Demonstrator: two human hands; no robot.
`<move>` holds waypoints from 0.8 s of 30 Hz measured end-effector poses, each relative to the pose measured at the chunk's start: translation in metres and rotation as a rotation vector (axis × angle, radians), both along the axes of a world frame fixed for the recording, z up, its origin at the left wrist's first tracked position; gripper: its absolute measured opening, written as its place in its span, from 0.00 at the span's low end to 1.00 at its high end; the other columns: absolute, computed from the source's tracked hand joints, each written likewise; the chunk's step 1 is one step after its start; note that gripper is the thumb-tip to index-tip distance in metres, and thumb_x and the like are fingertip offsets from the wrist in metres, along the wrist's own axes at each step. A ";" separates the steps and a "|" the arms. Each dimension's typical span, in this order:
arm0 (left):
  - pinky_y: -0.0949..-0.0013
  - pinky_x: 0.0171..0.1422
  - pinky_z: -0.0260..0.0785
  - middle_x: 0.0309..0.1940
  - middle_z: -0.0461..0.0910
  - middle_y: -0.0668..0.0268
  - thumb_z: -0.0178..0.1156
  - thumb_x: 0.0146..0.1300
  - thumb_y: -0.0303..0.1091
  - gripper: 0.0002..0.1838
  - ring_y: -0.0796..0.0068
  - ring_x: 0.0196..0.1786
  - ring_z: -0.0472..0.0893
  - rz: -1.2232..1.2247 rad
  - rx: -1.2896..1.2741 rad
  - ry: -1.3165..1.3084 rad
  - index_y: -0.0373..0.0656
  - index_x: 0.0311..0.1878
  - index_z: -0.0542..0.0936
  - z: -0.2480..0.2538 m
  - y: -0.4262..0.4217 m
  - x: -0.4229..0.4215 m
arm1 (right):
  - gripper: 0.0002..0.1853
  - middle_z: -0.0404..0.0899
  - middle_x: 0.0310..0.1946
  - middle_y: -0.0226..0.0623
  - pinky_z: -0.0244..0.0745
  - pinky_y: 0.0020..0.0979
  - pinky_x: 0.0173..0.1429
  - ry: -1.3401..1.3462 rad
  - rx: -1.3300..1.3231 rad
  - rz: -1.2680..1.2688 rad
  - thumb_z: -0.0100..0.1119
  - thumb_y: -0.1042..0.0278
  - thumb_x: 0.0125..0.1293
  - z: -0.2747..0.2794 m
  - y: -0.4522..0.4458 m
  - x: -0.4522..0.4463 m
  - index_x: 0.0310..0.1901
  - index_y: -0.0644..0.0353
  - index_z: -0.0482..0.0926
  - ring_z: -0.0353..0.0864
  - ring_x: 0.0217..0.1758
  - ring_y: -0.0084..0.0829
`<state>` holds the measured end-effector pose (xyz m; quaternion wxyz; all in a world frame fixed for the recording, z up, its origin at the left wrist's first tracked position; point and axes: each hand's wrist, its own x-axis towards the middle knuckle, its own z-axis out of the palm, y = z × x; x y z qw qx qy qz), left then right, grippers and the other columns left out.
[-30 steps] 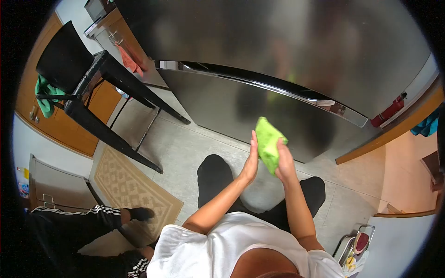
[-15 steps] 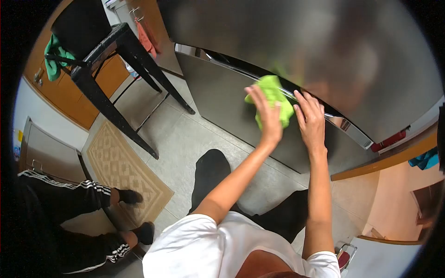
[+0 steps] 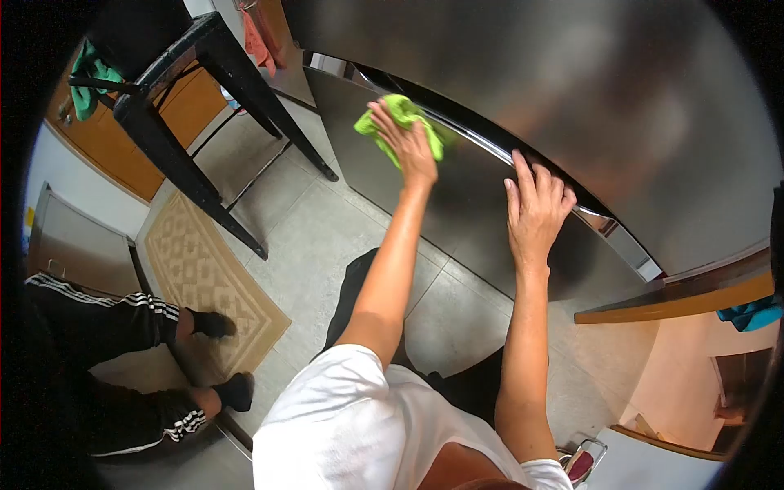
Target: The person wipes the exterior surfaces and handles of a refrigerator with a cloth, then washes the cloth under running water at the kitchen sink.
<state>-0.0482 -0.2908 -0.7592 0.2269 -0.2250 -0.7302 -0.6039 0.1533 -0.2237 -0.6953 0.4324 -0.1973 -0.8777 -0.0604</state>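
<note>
And we're off to the left along the dark metal panel point(image 3: 457, 216); the lime-green cloth point(image 3: 402, 106), which a second ago we saw up between both palms, clear of the metal, now lies against the panel's upper part, just below the shiny trim point(image 3: 469, 135); half a second ago it sat close beside the right hand point(image 3: 536, 200), and now we have a broad stretch of metal opening between the two! The left hand point(image 3: 411, 151) lies flat over the cloth, fingers straight and a little apart, cloth showing all around them; we can't tell how hard it presses. The right hand has held much the same spot on the trim, fingers lightly spread and bent over its edge, thumb standing off to the side; we see no cloth under it. Our view has swung a touch too; the black chair point(image 3: 175, 53), with its darker green cloth point(image 3: 92, 82), sits higher and further left than a second ago; off to our left, the other person's socked feet point(image 3: 214, 324) stay by the patterned mat point(image 3: 196, 269).
</note>
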 end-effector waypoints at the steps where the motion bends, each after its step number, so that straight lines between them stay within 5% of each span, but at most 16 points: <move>1: 0.49 0.79 0.20 0.77 0.22 0.52 0.31 0.74 0.56 0.41 0.49 0.78 0.25 0.009 0.063 -0.075 0.39 0.75 0.29 -0.005 -0.003 -0.020 | 0.25 0.75 0.49 0.31 0.59 0.42 0.61 -0.006 0.001 -0.007 0.63 0.62 0.62 0.000 -0.001 0.000 0.62 0.43 0.75 0.72 0.50 0.34; 5: 0.52 0.79 0.20 0.77 0.23 0.50 0.32 0.74 0.59 0.43 0.49 0.78 0.28 0.119 0.279 -0.316 0.38 0.75 0.29 -0.008 0.016 -0.038 | 0.25 0.74 0.48 0.30 0.59 0.42 0.60 -0.034 0.009 -0.042 0.63 0.63 0.61 0.002 -0.004 -0.001 0.61 0.43 0.74 0.72 0.49 0.33; 7: 0.50 0.79 0.24 0.77 0.24 0.48 0.33 0.75 0.55 0.41 0.47 0.78 0.28 0.087 0.247 -0.304 0.36 0.75 0.29 0.018 0.027 0.020 | 0.24 0.74 0.48 0.30 0.59 0.42 0.60 -0.047 0.011 -0.068 0.62 0.63 0.61 0.003 -0.003 -0.003 0.61 0.43 0.74 0.72 0.49 0.33; 11: 0.43 0.77 0.22 0.76 0.23 0.46 0.35 0.74 0.51 0.40 0.41 0.77 0.25 -0.121 0.001 -0.020 0.34 0.75 0.32 0.008 0.039 0.111 | 0.25 0.74 0.48 0.30 0.59 0.42 0.59 -0.080 0.040 -0.080 0.60 0.64 0.62 -0.004 0.006 0.003 0.62 0.42 0.73 0.72 0.49 0.33; 18: 0.45 0.77 0.21 0.76 0.22 0.46 0.32 0.73 0.58 0.44 0.44 0.77 0.24 -0.023 -0.084 0.087 0.34 0.75 0.30 0.009 0.024 0.061 | 0.28 0.74 0.49 0.31 0.58 0.43 0.60 -0.108 0.021 -0.045 0.62 0.67 0.60 -0.001 0.009 0.018 0.64 0.43 0.72 0.72 0.50 0.33; 21: 0.46 0.78 0.22 0.76 0.20 0.49 0.32 0.73 0.59 0.44 0.44 0.77 0.24 0.015 -0.077 0.001 0.38 0.75 0.27 0.010 0.005 0.010 | 0.29 0.74 0.49 0.31 0.58 0.43 0.60 -0.091 0.019 -0.057 0.64 0.67 0.59 0.000 0.006 0.014 0.64 0.43 0.72 0.72 0.51 0.33; 23: 0.46 0.79 0.26 0.76 0.22 0.48 0.38 0.75 0.46 0.34 0.40 0.77 0.27 0.241 -0.223 0.354 0.64 0.77 0.33 -0.045 -0.003 -0.065 | 0.29 0.74 0.49 0.31 0.58 0.43 0.61 -0.075 0.020 -0.066 0.64 0.66 0.59 0.000 0.003 0.010 0.64 0.43 0.72 0.72 0.51 0.34; 24: 0.47 0.79 0.26 0.76 0.21 0.47 0.37 0.74 0.51 0.36 0.42 0.77 0.27 0.148 -0.102 0.074 0.58 0.76 0.32 -0.038 -0.010 -0.082 | 0.29 0.74 0.49 0.31 0.58 0.43 0.61 -0.068 0.019 -0.065 0.64 0.66 0.59 -0.001 0.003 0.009 0.64 0.43 0.72 0.72 0.51 0.34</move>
